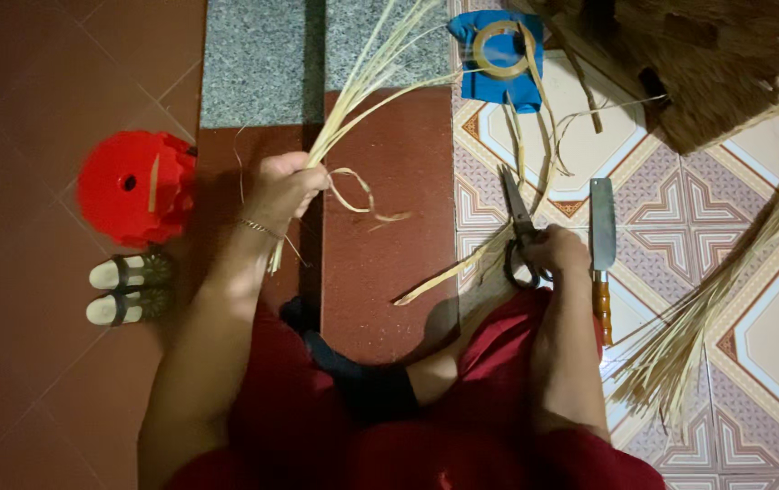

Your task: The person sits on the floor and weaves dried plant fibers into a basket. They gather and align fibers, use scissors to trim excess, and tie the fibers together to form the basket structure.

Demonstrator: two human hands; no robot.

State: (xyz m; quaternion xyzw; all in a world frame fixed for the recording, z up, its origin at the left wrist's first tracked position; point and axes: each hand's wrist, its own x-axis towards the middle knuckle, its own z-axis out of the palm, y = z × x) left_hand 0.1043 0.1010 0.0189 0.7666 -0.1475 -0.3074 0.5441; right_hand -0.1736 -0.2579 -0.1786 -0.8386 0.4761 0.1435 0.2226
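L grip: your left hand [282, 186] fisted on straw bundle [364, 77], long axis up-right
R grip: your right hand [557, 254] closed on scissors [521, 231], right of bundle, well apart

A single head-worn camera looks almost straight down from the seated person's own vantage, close over the lap, taking in the tiled floor [63, 381] ahead. The view faces forward along the outstretched arms, with a red plastic stool [135, 186] at the frame's left edge and a pile of dried straw-coloured fibre [725, 54] at upper right.
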